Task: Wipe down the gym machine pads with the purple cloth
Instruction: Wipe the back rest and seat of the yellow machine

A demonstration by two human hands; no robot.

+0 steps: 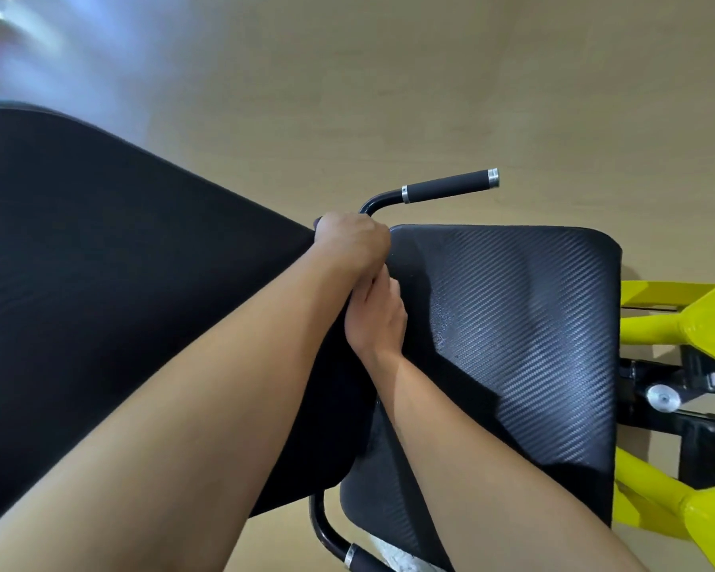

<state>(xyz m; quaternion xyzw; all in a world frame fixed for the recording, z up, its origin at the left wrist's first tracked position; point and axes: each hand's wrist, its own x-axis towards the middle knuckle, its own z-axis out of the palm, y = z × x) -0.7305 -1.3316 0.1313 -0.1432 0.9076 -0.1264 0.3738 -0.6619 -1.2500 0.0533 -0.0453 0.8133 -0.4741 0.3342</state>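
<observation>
Both hands, left hand (pixel 349 241) and right hand (pixel 376 319), meet in the gap between back pad (pixel 120 303) and seat pad (pixel 521 324).

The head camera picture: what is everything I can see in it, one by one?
Large pad: one, black, left half.
Textured pad: one, black, centre right.
Handles: two, black; one above the hands, one at the bottom edge.
Frame: yellow tubes, right edge.
Bolt: one, silver, on a black bracket at right.
Floor: tan, behind everything.
Purple cloth: not visible.
Left hand: closed, at the gap between the pads.
Right hand: just below it, fingers reaching into the gap.
</observation>
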